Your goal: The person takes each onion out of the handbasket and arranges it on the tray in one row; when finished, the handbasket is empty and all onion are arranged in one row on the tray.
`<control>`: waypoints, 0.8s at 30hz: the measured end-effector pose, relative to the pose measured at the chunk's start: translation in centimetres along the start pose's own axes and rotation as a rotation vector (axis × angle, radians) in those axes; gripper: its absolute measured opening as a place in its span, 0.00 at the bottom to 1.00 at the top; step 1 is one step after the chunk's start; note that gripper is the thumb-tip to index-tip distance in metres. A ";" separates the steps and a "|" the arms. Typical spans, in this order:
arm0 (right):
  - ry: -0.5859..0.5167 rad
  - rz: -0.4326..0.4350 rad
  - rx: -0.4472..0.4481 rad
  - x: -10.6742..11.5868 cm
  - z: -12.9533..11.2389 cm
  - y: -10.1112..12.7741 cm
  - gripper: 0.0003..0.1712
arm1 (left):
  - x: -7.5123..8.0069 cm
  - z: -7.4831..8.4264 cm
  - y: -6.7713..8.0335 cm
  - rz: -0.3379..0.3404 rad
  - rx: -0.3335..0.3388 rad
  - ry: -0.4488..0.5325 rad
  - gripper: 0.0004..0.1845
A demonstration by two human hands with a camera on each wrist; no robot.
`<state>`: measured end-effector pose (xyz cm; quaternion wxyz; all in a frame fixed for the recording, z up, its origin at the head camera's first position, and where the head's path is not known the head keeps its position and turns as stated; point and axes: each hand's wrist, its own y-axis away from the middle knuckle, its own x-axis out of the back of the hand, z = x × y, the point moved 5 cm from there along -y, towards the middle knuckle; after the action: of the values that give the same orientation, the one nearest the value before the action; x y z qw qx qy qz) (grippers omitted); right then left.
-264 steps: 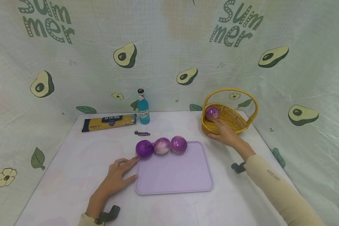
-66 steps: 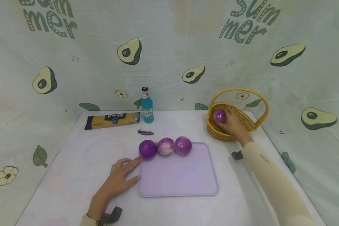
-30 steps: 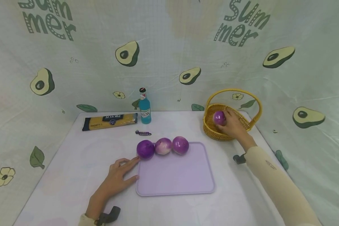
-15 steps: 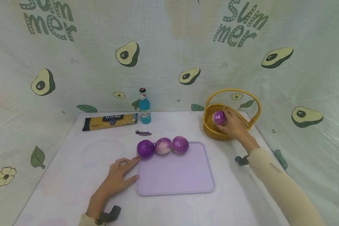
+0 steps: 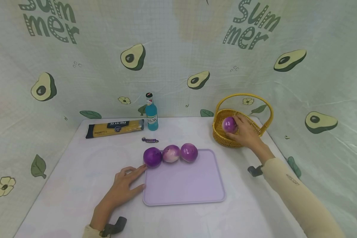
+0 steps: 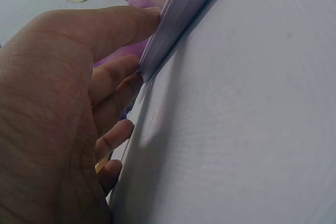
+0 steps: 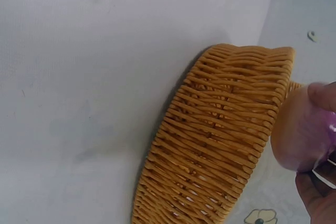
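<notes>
The right hand (image 5: 246, 132) is curled round an onion (image 5: 229, 124), holding it just over the near rim of the basket (image 5: 226, 138). The left hand (image 5: 125, 183) lies spread flat on the desk (image 5: 77, 185), fingertips touching the left edge of the tray (image 5: 184, 185). Just beyond that hand's fingertips three more onions (image 5: 171, 153) sit in a touching row across the tray's far edge. Farther out from the left hand lie a wrapped sweet (image 5: 150, 140), a pasta packet (image 5: 115, 128) and a blue bottle (image 5: 151, 112).

The held onion looks firm, round and fairly light, with a smooth papery skin that could slip; a grip wrapping its widest part seems safest, as the fingers do here.

The left wrist view shows what the head view leaves unclear: the fingers (image 6: 113, 30) press against the tray's raised lip (image 6: 178, 19). The right wrist view shows the basket's woven wall (image 7: 220, 145) from outside, with only a sliver of onion (image 7: 302, 129) at the edge.
</notes>
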<state>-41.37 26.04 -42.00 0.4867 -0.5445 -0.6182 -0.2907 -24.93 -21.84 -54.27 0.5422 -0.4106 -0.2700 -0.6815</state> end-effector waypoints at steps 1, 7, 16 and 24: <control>-0.001 0.005 0.007 0.0 -0.1 0.1 0.49 | 0.0 0.0 0.0 -0.001 0.000 0.000 0.38; -0.017 0.035 0.060 0.3 -0.8 0.5 0.48 | 0.1 0.1 0.0 0.002 -0.009 -0.001 0.38; -0.036 0.030 0.089 0.5 -2.1 1.2 0.47 | 0.0 0.1 0.1 0.001 -0.007 -0.005 0.38; -0.041 0.030 0.111 0.6 -2.9 1.8 0.48 | 0.1 0.1 0.1 0.006 -0.016 -0.003 0.37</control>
<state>-38.79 24.12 -40.70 0.5076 -0.5317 -0.6350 -0.2376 -24.82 -21.83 -54.10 0.5405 -0.4167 -0.2645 -0.6813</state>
